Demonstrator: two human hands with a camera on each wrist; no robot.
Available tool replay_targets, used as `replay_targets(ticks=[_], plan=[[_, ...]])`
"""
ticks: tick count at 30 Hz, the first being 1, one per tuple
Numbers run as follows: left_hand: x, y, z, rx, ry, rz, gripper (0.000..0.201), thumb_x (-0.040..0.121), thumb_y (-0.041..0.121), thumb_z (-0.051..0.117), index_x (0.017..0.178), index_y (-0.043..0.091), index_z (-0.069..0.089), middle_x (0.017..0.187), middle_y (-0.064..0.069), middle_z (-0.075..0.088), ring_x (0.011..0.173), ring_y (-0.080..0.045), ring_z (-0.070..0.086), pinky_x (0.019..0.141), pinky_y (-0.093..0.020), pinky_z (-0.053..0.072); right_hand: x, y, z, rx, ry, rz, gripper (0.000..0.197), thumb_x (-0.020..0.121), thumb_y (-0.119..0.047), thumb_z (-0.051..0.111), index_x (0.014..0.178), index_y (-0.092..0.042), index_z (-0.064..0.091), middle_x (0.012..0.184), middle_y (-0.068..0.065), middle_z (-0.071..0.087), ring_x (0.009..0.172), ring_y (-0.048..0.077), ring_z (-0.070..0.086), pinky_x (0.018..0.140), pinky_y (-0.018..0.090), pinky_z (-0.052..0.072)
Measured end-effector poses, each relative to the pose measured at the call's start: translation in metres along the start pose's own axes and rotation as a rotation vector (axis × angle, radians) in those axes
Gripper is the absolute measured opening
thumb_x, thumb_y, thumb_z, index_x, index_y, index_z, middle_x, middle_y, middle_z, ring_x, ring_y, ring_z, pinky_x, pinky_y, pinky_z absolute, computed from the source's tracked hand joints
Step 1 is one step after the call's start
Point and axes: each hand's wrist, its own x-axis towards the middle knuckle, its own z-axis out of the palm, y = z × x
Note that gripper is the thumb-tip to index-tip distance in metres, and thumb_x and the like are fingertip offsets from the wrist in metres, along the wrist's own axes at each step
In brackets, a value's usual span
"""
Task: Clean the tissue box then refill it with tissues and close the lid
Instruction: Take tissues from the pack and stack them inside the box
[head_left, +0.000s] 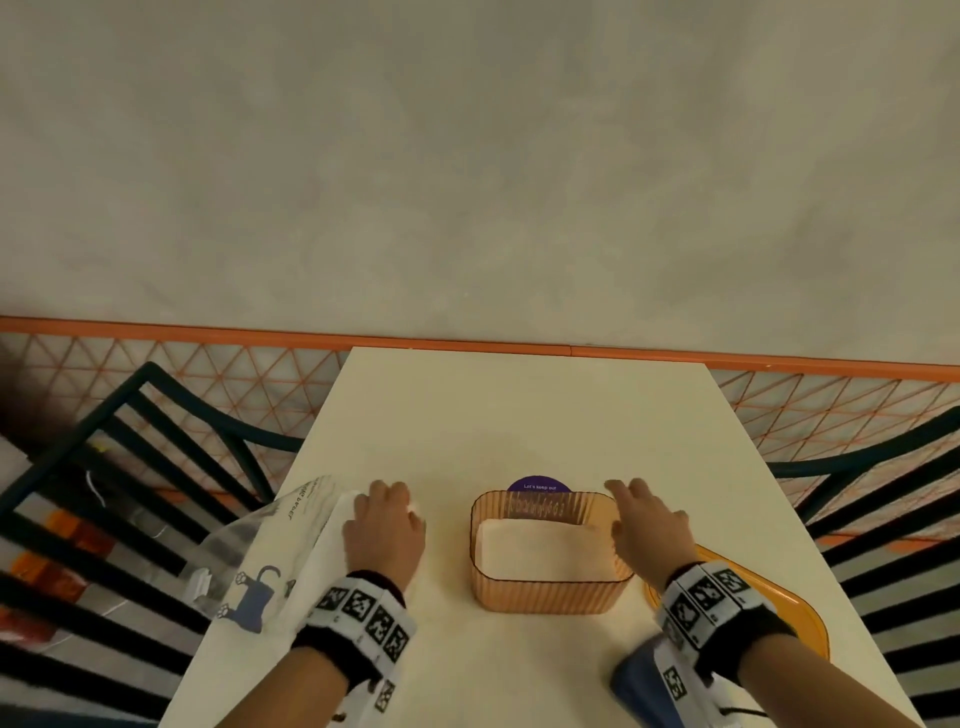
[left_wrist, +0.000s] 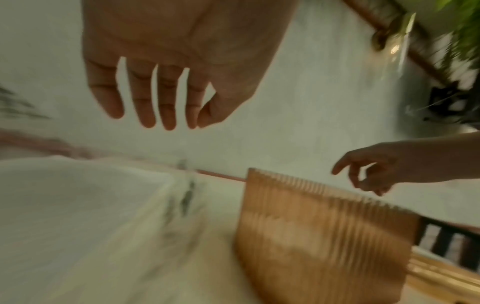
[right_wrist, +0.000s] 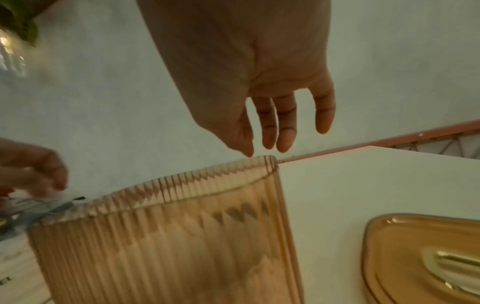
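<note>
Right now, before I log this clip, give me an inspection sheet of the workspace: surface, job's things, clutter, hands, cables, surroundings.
Surface: cream table, far half bare.
Job's things: ribbed amber tissue box open, white tissues inside; amber lid lies off, to its right; tissue pack at the left edge.
Clutter: purple round sticker behind the box; blue item at the near right, unclear what.
Hands: left hand over the tissue pack, fingers relaxed in the wrist view; right hand at the box's right rim, fingers extended, holding nothing.
Cables: nothing seen.
Surroundings: dark slatted chairs on both sides, orange rail and grey wall beyond.
</note>
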Motion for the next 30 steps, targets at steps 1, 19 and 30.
replay_targets(ticks=[1,19,30], plan=[[-0.001,-0.01,0.002,0.047,-0.068,-0.092,0.036,0.094,0.031,0.044,0.127,0.018,0.043,0.134,-0.004,0.041,0.124,-0.023,0.039,0.096,-0.039,0.041,-0.001,0.002,0.003,0.03,-0.03,0.039,0.049,0.094,-0.017,0.043,0.14,-0.02,0.027,0.133,0.004,0.042,0.113,0.023,0.055,0.093,0.042,0.044],[0.004,-0.04,0.028,0.04,-0.238,-0.275,0.035,0.096,0.025,0.04,0.127,0.01,0.04,0.138,-0.008,0.034,0.129,-0.029,0.031,0.107,-0.045,0.035,0.002,-0.001,0.03,0.207,-0.218,0.199,0.065,0.095,-0.013,0.043,0.146,-0.006,0.002,0.089,0.008,0.061,0.071,0.019,0.055,0.043,0.017,0.034],[-0.01,-0.02,0.041,0.326,-0.139,-0.205,0.043,0.083,0.013,0.063,0.119,0.006,0.043,0.122,-0.014,0.05,0.113,-0.03,0.053,0.081,-0.041,0.057,0.003,0.002,0.031,0.244,-0.227,0.203,0.07,0.095,-0.019,0.043,0.147,-0.007,-0.003,0.104,0.01,0.066,0.069,0.016,0.054,0.043,0.015,0.034]])
